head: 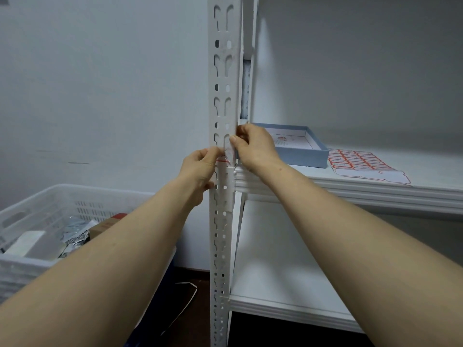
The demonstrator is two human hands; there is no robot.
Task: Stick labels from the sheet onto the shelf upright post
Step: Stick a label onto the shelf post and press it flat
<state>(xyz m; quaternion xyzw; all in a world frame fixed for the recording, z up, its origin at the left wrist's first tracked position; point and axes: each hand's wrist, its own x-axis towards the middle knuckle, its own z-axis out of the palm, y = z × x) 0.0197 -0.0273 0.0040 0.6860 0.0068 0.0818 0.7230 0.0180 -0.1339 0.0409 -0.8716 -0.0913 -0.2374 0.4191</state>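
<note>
White crate (37,200) holds packets (75,237); left hand (198,169) and right hand (255,146) pinch label (226,158) on post (223,76).

I see open room left of the slotted upright post (222,76) above the white crate (50,199); rightward, a blue box (302,156) crowds the shelf (350,192).

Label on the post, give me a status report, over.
Left hand pinches the label at its left edge. Right hand pinches it against the shelf upright post. Label sheet lies on the shelf. Nothing blocking.
</note>
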